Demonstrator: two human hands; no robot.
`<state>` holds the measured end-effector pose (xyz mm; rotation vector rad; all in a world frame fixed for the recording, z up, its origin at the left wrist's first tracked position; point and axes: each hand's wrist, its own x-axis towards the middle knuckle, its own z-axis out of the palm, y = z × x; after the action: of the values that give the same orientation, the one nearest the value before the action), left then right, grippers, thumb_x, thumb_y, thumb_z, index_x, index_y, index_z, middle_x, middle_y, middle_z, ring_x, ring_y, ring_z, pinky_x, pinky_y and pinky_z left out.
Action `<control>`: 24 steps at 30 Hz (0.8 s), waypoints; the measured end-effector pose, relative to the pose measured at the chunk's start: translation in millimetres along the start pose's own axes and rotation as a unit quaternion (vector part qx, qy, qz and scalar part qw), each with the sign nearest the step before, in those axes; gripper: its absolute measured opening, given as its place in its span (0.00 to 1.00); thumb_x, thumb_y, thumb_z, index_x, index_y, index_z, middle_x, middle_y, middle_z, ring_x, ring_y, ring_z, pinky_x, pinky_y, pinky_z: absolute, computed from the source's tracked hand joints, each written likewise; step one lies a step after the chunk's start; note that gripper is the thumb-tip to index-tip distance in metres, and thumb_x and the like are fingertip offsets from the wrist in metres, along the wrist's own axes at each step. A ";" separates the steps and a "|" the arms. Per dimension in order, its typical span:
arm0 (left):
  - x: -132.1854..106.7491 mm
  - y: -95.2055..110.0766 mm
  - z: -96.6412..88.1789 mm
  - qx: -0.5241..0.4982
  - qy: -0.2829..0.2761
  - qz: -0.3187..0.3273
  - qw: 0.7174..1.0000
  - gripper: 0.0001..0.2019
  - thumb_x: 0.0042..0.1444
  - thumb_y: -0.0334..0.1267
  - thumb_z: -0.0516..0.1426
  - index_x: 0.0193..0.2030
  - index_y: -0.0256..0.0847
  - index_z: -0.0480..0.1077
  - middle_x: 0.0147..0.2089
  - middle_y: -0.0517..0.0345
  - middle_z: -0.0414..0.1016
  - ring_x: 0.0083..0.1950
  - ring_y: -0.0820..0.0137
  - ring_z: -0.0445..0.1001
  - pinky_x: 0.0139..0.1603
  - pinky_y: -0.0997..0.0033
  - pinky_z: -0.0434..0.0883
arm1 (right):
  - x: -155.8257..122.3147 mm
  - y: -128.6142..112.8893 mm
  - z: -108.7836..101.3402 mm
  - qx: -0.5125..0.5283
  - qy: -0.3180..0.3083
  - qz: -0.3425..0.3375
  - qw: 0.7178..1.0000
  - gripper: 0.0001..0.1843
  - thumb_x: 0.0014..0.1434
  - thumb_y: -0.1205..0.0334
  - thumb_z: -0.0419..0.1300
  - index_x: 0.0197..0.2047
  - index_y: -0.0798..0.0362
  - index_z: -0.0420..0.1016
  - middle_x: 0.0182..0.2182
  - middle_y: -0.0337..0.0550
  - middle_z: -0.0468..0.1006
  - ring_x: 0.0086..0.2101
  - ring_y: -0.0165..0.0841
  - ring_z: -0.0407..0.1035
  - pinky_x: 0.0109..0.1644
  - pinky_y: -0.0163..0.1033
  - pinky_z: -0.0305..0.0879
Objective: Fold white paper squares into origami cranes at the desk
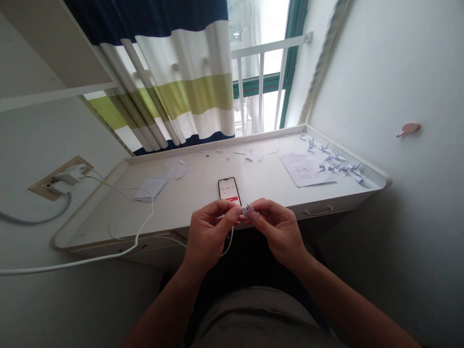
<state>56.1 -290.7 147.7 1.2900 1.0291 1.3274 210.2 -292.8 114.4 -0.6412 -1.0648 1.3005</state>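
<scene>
Between my two hands is a small folded piece of white paper (245,211), held just in front of the desk's front edge. My left hand (213,224) pinches its left side between thumb and fingers. On the other side, my right hand (277,226) grips it the same way, with a pointed tip sticking up by the thumb. Fingers cover part of the fold, so its full shape is hidden. Right behind my left hand lies a phone (229,187) with a timer on its screen. Several folded paper cranes (337,157) are grouped at the desk's right end.
A printed sheet (302,170) lies beside the cranes. Paper stacks (150,188) rest on the left of the white desk (195,186), and scraps (249,158) lie toward the back. A white cable (145,224) runs from the wall socket (60,178) across the left front edge.
</scene>
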 end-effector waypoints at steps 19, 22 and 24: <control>16.0 1.5 -10.3 0.080 -0.040 0.043 0.995 0.05 0.57 0.38 0.68 0.34 0.40 0.81 0.36 0.57 0.81 0.38 0.70 0.78 0.37 0.74 0.75 | -0.6 3.7 0.9 -0.019 0.028 0.049 0.998 0.10 0.57 0.53 0.75 0.37 0.49 0.85 0.31 0.39 0.85 0.34 0.31 0.79 0.42 0.37 0.78; 18.3 1.1 -9.0 0.079 -0.047 0.031 0.995 0.07 0.58 0.40 0.67 0.34 0.40 0.81 0.35 0.56 0.82 0.36 0.69 0.78 0.37 0.72 0.77 | 0.4 1.9 0.3 -0.025 0.034 0.059 0.997 0.10 0.57 0.53 0.75 0.37 0.49 0.85 0.32 0.40 0.86 0.33 0.32 0.79 0.40 0.38 0.78; 20.6 1.9 -10.3 0.084 -0.055 0.016 0.995 0.10 0.61 0.43 0.65 0.35 0.39 0.82 0.35 0.54 0.83 0.36 0.68 0.80 0.38 0.70 0.79 | 1.4 0.9 -0.5 -0.028 0.038 0.064 0.997 0.10 0.57 0.53 0.75 0.36 0.50 0.85 0.32 0.40 0.86 0.32 0.33 0.79 0.39 0.39 0.78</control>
<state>46.6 -270.1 152.2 1.4924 1.0650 1.1999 210.1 -291.2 113.8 -0.8052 -1.0143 1.3502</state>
